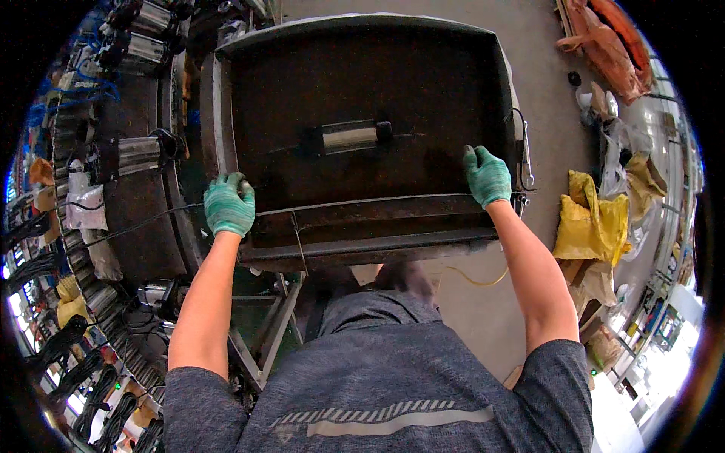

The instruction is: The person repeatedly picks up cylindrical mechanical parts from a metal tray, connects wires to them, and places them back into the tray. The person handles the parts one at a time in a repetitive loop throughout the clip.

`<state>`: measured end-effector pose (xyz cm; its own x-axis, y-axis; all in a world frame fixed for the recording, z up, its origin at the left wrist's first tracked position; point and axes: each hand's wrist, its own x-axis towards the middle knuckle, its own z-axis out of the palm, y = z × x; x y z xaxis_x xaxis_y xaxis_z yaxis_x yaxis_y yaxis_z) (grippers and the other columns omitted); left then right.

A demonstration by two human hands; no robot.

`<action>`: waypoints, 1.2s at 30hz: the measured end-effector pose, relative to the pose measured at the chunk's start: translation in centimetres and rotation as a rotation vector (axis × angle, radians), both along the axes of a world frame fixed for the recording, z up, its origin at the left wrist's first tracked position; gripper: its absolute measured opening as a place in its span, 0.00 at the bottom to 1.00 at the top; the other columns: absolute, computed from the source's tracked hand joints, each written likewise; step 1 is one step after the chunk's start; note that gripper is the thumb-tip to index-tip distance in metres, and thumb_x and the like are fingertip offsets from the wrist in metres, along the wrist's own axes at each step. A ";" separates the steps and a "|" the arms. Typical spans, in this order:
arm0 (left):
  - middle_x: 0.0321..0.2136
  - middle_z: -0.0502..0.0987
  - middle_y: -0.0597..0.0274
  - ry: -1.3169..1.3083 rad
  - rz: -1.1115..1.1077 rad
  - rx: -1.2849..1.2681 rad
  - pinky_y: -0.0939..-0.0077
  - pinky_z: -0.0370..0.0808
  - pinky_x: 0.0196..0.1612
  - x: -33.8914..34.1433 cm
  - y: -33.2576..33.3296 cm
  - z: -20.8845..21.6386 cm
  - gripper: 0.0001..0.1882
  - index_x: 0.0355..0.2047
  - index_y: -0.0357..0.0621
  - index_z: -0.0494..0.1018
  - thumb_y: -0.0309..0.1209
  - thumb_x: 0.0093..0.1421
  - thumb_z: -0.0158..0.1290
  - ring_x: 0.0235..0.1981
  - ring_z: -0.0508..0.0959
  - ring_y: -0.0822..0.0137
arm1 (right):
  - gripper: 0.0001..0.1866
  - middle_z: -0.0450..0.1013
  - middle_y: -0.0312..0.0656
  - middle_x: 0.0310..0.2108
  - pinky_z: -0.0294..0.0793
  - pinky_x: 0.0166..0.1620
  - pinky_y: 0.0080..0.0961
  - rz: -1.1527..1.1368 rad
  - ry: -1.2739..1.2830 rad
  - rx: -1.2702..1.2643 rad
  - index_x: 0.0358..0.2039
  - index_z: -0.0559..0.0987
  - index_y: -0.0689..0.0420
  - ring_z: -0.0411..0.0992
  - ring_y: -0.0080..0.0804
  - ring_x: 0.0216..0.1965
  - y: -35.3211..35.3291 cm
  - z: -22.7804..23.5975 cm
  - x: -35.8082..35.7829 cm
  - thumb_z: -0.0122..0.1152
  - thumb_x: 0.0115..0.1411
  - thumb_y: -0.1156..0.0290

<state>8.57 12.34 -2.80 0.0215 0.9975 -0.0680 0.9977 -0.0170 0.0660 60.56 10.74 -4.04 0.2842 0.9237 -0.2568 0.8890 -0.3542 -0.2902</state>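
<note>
A silver metal cylinder with black end caps (349, 137), like a small motor, lies in the middle of a dark, shallow metal tray (362, 75). Thin wires or shafts stick out from both its ends. My left hand (229, 204), in a green glove, is at the tray's near left corner with its fingers curled. A black cable (162, 214) runs from the left into this hand. Over the tray's right side, near its wall, my right hand (488, 177) wears a matching glove; its fingers are slightly bent and apart, with nothing visible in them.
Similar silver cylinders (139, 156) sit along a rack on the left, beside bundles of black cable (64, 337). Wrenches (527, 158) hang at the tray's right side. Farther right lie a yellow sack (592, 219) and plastic bags. A metal frame (276, 332) stands under the tray.
</note>
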 end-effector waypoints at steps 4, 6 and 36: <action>0.41 0.80 0.52 0.012 0.009 -0.002 0.51 0.71 0.53 -0.1 -0.1 -0.2 0.12 0.43 0.49 0.79 0.38 0.62 0.53 0.47 0.76 0.48 | 0.24 0.79 0.57 0.34 0.74 0.43 0.57 -0.004 -0.006 0.007 0.39 0.79 0.53 0.76 0.64 0.41 0.0 -0.1 0.1 0.48 0.71 0.44; 0.42 0.80 0.52 0.016 -0.006 0.002 0.50 0.70 0.54 -0.1 -0.1 -0.2 0.12 0.43 0.49 0.80 0.37 0.63 0.53 0.48 0.76 0.48 | 0.24 0.79 0.57 0.35 0.74 0.43 0.57 -0.004 0.005 0.042 0.38 0.79 0.53 0.76 0.64 0.41 -0.1 -0.2 0.1 0.47 0.71 0.44; 0.37 0.82 0.51 -0.493 0.241 -0.773 0.62 0.78 0.37 26.8 13.6 -6.3 0.14 0.50 0.45 0.72 0.33 0.67 0.54 0.34 0.82 0.59 | 0.22 0.81 0.50 0.37 0.78 0.44 0.52 -0.118 0.069 0.005 0.38 0.81 0.52 0.79 0.56 0.40 0.2 1.3 0.0 0.49 0.70 0.47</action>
<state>35.38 25.98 -9.11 0.0236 0.6613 -0.7498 0.8255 0.4102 0.3877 60.58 10.95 -2.72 0.3723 0.8865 -0.2747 0.8192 -0.4530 -0.3517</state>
